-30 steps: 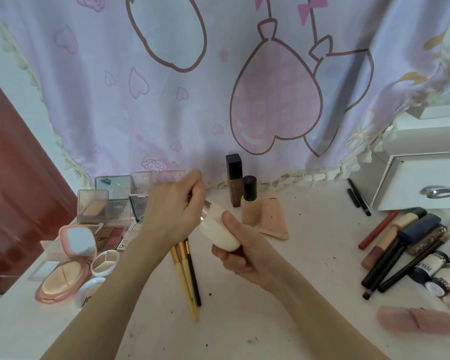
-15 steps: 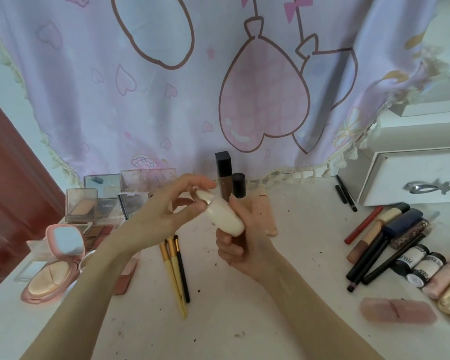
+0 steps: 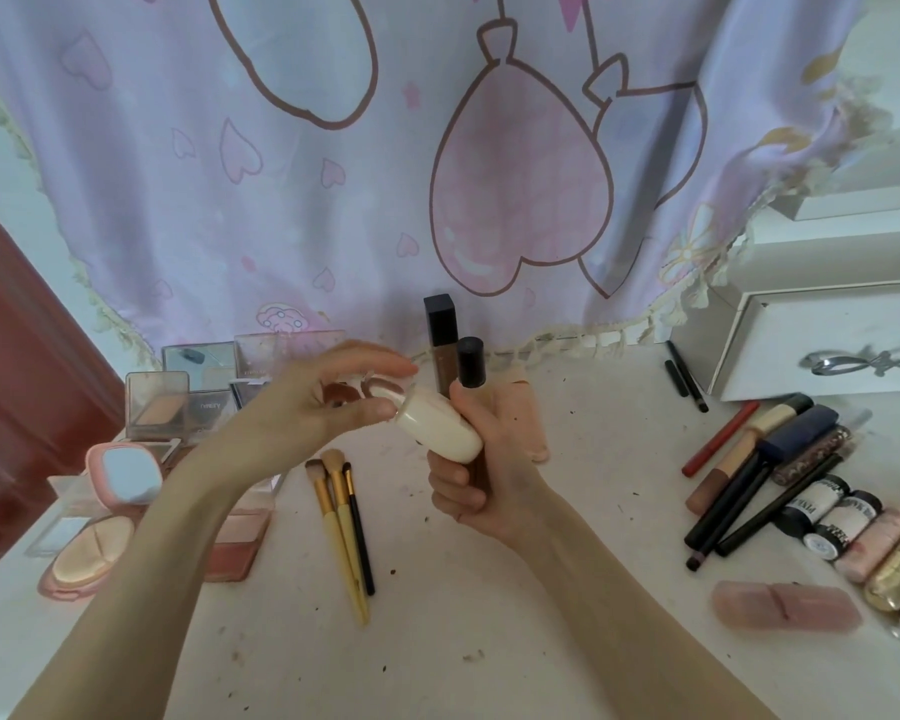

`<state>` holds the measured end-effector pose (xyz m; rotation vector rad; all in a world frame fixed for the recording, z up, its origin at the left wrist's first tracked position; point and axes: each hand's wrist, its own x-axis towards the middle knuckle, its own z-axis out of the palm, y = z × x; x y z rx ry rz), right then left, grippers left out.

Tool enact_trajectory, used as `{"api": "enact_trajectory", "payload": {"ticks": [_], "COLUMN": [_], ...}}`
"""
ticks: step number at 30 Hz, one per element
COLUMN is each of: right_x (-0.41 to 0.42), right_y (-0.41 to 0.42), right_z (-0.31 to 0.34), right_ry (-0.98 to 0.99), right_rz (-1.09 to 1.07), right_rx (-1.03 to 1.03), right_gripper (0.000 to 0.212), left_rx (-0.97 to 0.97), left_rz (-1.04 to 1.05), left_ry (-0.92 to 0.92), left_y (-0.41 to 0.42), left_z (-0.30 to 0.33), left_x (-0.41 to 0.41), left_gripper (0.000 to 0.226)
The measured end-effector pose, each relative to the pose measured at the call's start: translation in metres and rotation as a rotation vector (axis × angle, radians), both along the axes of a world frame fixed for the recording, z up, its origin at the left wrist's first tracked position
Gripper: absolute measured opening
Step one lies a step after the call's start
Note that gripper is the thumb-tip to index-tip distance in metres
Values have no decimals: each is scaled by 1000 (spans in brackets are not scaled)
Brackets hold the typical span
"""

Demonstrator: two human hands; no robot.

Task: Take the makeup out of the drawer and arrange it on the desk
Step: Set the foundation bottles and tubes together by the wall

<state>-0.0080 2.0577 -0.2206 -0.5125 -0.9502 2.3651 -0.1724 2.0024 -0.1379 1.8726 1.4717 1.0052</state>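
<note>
My right hand grips a cream-coloured makeup bottle above the middle of the worktop, fingers curled round its lower end, the bottle tilted with its top toward my left. Half a second ago my left hand pinched that top; now its fingers are spread and relaxed, the thumb just touching the bottle's tip, the forefinger stretched out above it. The hands have also risen slightly toward the two dark-capped foundation bottles standing at the purple curtain.

The three makeup brushes lie fully uncovered now, where my left wrist hid their heads before. Left of them sit an open pink compact and a stack of palettes, partly covered by my left forearm. On the right lie pencils, tubes and small jars, the outermost cut off by the frame edge, beside a white drawer unit.

Something reddish-brown shows between my left fingers; I cannot tell what it is. Whether the bottle's cap is on is hidden by my thumb.
</note>
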Motion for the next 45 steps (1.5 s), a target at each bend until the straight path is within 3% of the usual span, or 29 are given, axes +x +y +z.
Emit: {"api": "enact_trajectory", "payload": {"ticks": [3,4,6,9,12,19,21,25,30,37,45], "right_x": [-2,-2,-2,-2,-1,-2,-2,-2,-3,-5,-7], "right_y": [-2,-3,-3,-2,-1,-3,-4,-4,-3,-5,-7], "right_z": [0,0,1,1,-1,-1,-1,-2,-3,-3,-5], "right_ry": [-22,-17,-3,12,38,-19,-26,-4,-22,-54,-142], "right_rz": [44,52,51,28,33,59,65,61,60,69,33], "right_rx": [51,60,54,0,-54,12,18,-6,-5,64,196], "right_gripper": [46,46,45,44,44,46,48,48,48,50,46], "left_rx": [71,99,133,87,27,69,76,10,-18,3,8], "left_rz": [195,213,197,62,-65,141,155,0,-9,143,178], "left_ry": [108,142,139,34,105,159,173,-5,102,127,269], "left_y": [3,3,0,-6,-8,-4,-4,-11,-10,-4,-2], "left_z": [0,0,0,1,-1,-2,-4,-4,-7,-9,-17], "left_x": [2,4,3,-3,-9,-4,-4,-13,-19,-15,-29], "left_gripper": [13,20,32,25,37,20,26,42,46,22,37]}}
